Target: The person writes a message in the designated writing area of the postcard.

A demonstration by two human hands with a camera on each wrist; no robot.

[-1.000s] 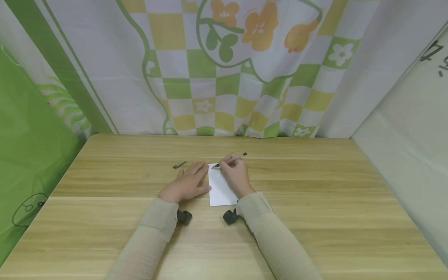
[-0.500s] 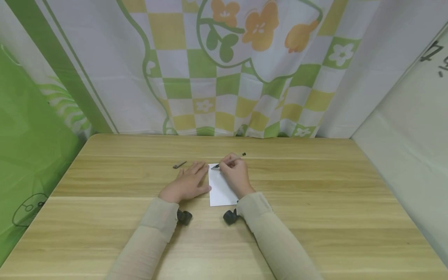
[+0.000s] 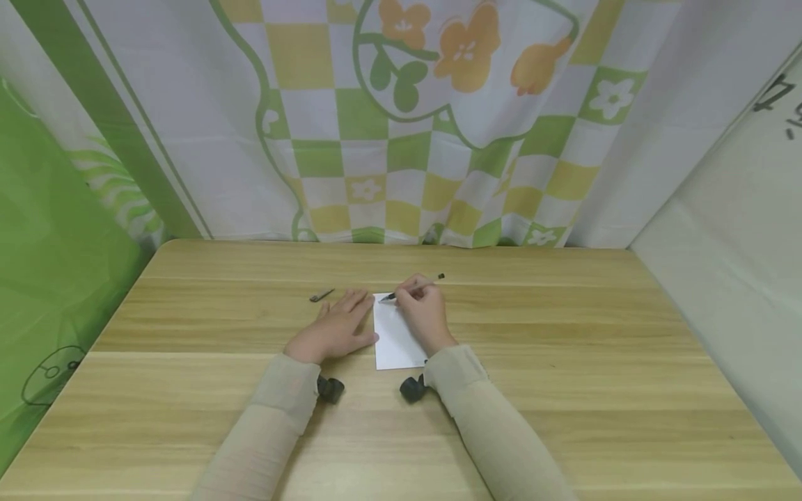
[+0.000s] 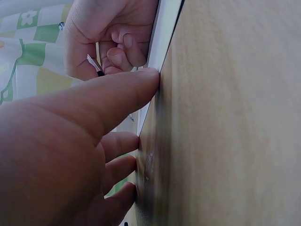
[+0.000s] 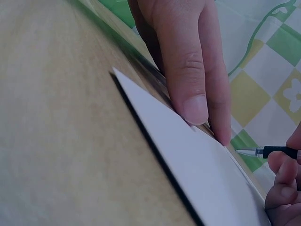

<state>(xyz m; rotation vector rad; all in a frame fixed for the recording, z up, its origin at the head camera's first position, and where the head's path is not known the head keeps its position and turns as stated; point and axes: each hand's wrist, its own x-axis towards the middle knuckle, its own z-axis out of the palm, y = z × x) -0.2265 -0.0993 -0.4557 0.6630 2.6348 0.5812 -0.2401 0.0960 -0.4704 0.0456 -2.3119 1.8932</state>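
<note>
A small white sheet of paper [image 3: 395,341], which looks like a pad with some thickness in the right wrist view, lies on the wooden table. My left hand [image 3: 335,328] rests with spread fingers at its left edge, the thumb on the rim. In my right hand [image 3: 426,313] I pinch a pen [image 3: 388,297] with a black grip and clear barrel. Its tip points down at the paper's upper left corner. The right wrist view shows the pen tip [image 5: 240,151] close over the sheet. A small dark mark [image 4: 132,118] shows on the paper in the left wrist view.
A pen cap [image 3: 321,296] lies beyond my left fingers. Black wrist cameras, the left one [image 3: 330,389] and the right one [image 3: 412,388], sit under my sleeves. A checkered curtain [image 3: 407,153] hangs along the far table edge; a white wall [image 3: 739,264] stands on the right.
The pen's back end has shifted slightly left and then right, with small movements of my right fingers. My left hand and the paper stay almost in place.
</note>
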